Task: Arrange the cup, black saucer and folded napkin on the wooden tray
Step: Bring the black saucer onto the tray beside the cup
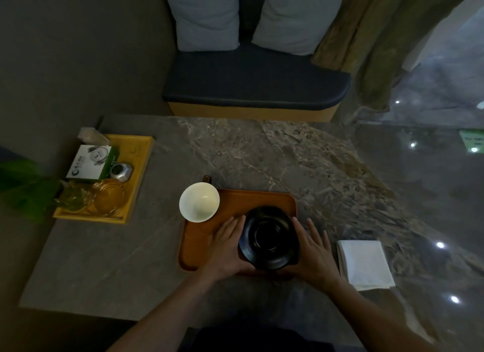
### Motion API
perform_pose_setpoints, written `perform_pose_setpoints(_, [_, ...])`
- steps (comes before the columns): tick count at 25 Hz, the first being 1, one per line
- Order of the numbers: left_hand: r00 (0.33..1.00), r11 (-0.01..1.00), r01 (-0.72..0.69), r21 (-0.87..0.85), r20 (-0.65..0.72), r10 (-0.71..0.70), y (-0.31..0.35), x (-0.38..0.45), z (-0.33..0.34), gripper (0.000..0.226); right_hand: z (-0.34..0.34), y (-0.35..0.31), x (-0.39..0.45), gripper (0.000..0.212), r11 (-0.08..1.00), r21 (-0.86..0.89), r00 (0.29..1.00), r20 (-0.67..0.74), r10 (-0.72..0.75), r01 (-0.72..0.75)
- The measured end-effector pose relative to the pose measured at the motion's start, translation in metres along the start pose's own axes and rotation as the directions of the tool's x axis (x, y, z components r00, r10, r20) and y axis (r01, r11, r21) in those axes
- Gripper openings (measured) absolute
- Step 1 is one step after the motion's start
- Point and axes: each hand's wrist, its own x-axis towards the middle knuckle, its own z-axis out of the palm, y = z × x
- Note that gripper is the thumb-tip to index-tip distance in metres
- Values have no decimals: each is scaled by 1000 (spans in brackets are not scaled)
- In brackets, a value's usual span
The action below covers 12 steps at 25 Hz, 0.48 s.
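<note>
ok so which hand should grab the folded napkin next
Probably the right hand: the folded white cloth napkin lies on the marble table just beside it, off the brown wooden tray; the left hand is farther.

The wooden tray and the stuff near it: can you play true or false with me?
1. The round black saucer sits between the left hand and the right hand. True.
2. The folded white napkin lies on the brown wooden tray. False: it lies on the grey stone table, right of the tray.
3. The white cup is empty. True.
4. The cup stands on the saucer. False: it stands at the tray's far left corner.
</note>
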Motion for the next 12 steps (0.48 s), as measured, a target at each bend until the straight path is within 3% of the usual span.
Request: perform_pose_setpoints(12, [998,998,63,16,9,-63,-2,12,6,126,-1,4,13,121,998,-56,1000,10,-25,26])
